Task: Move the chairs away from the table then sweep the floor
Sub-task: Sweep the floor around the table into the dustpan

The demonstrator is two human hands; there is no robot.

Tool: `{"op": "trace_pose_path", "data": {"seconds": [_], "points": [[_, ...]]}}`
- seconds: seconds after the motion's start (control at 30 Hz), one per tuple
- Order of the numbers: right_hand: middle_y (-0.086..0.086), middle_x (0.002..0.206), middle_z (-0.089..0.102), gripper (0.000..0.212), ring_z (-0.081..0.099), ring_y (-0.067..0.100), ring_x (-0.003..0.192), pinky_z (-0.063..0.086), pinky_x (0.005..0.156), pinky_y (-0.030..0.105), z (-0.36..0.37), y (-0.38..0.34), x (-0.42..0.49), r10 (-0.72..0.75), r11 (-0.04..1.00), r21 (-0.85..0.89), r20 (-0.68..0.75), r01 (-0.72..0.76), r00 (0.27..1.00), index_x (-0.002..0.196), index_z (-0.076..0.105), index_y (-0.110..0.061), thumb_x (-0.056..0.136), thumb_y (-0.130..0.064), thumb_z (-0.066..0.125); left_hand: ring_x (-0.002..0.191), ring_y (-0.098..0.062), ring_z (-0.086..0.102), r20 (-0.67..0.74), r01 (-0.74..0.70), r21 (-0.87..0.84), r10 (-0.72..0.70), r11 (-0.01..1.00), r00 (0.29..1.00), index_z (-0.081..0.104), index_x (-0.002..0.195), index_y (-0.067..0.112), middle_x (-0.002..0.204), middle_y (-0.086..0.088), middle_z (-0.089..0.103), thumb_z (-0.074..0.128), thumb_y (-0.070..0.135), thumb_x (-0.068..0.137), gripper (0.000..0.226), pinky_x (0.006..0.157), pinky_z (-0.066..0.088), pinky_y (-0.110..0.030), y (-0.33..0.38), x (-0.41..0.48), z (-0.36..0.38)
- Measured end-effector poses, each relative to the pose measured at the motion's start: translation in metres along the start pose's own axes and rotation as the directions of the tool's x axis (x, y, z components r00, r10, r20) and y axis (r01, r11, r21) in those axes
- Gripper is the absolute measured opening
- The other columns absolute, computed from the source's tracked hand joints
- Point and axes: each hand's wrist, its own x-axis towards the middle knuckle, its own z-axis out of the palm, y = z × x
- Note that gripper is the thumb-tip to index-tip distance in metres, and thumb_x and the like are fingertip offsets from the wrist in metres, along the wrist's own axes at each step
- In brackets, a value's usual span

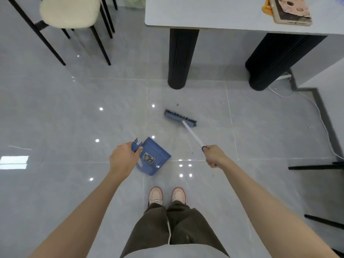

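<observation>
R hand [214, 156] grips broom [180, 118] handle, head lying fwd-left toward table [204, 19], crosswise to stroke; L hand [123, 158] holds dustpan [153, 158] nearer feet.

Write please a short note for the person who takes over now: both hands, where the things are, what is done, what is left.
Left hand grips the blue dustpan by its handle, low, ahead of the feet.
Right hand grips the broom; its head rests on the floor in front of the table.
Done: the cream chair stands apart from the table.
Left: sweep the dark specks near the broom head into the dustpan; likely more floor after.
</observation>
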Motion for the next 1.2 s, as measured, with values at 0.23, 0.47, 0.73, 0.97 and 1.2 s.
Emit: {"op": "trace_pose_path", "data": {"seconds": [0.23,0.47,0.73,0.97,1.2], "points": [[0.006,0.060,0.040,0.026,0.036,0.015,0.040,0.031,0.041,0.021,0.029,0.030,-0.018,0.131,0.991,-0.054,0.187,-0.123,0.974,0.074,0.040,-0.012,0.099,-0.014,0.035,0.069,-0.027,0.058,-0.017,0.062,-0.015,-0.062,0.998,0.998,0.057,0.072,0.012,0.074,-0.011,0.063,0.056,0.039,0.091,0.033,0.060,0.040,-0.027,-0.007,0.001,-0.001],[-0.001,0.052,0.033,0.016,0.021,0.004,0.030,0.018,0.027,0.012,-0.001,0.028,-0.080,0.207,0.902,0.276,0.396,-0.331,0.895,0.091,0.047,-0.011,0.099,-0.025,0.047,0.071,-0.029,0.059,0.032,0.082,-0.030,-0.081,0.996,0.996,0.058,0.073,0.010,0.074,-0.010,0.062,0.055,0.041,0.090,0.035,0.059,0.041,-0.027,-0.003,-0.002,-0.004],[0.005,0.061,0.033,0.045,0.021,0.010,0.044,0.018,0.036,0.018,0.014,0.019,-0.094,-0.003,0.977,0.208,0.259,-0.053,0.966,0.132,0.039,0.009,0.099,-0.020,0.038,0.069,-0.025,0.055,0.006,0.045,0.034,-0.045,0.998,0.999,0.055,0.072,0.015,0.070,-0.004,0.056,0.055,0.044,0.090,0.034,0.061,0.039,-0.026,-0.004,-0.028,-0.008],[0.003,0.053,0.031,0.036,0.026,0.010,0.034,0.019,0.038,0.019,0.030,0.029,-0.055,0.017,0.994,0.101,0.204,-0.038,0.979,0.064,0.038,-0.014,0.099,-0.011,0.033,0.069,-0.022,0.054,-0.032,0.088,0.027,-0.087,0.996,0.996,0.066,0.083,0.006,0.084,-0.013,0.068,0.056,0.040,0.091,0.036,0.059,0.036,-0.025,-0.026,-0.035,-0.001],[0.002,0.052,0.034,0.027,0.023,0.006,0.032,0.020,0.031,0.013,0.038,0.060,-0.065,0.272,0.876,0.256,0.438,-0.409,0.856,0.074,0.041,-0.010,0.099,-0.022,0.043,0.076,-0.030,0.061,-0.024,0.095,0.021,-0.094,0.995,0.995,0.063,0.082,0.008,0.082,-0.013,0.065,0.055,0.039,0.091,0.034,0.060,0.039,-0.027,-0.020,-0.026,-0.002]]}}
